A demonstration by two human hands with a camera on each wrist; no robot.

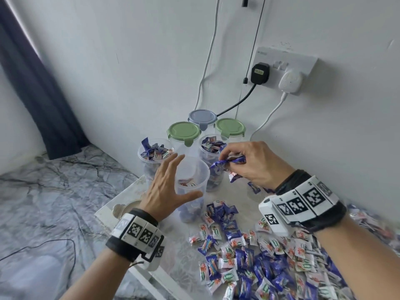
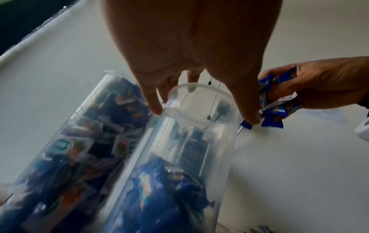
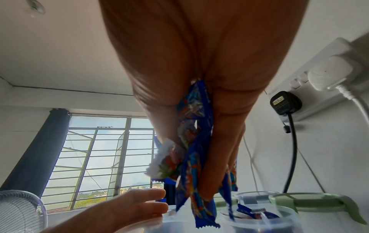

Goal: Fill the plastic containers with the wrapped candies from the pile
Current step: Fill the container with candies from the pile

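- The right hand [image 1: 253, 163] has its fingers and thumb curled round a bunch of wrapped candies [image 1: 229, 163], blue and white wrappers sticking out between them, held beside the rim of the near open container [image 1: 190, 191]
- The left hand [image 1: 168, 187] is spread, fingers straight and apart; in the left wrist view the fingertips [image 2: 155, 108] lie at the rim of that container, but I cannot tell whether they touch it
- The near container holds only a few candies low down
- Two more open containers, the left one [image 1: 151, 156] and the right one [image 1: 211, 152], stand just behind it, heaped to the top
- Three lidded containers, two green [image 1: 184, 132] and one grey-blue [image 1: 202, 118], stand near the wall
- The pile of candies [image 1: 270, 263] lies spread on the white table [image 1: 121, 204] under the right forearm
- A wall socket [image 1: 285, 70] carries a black and a white plug
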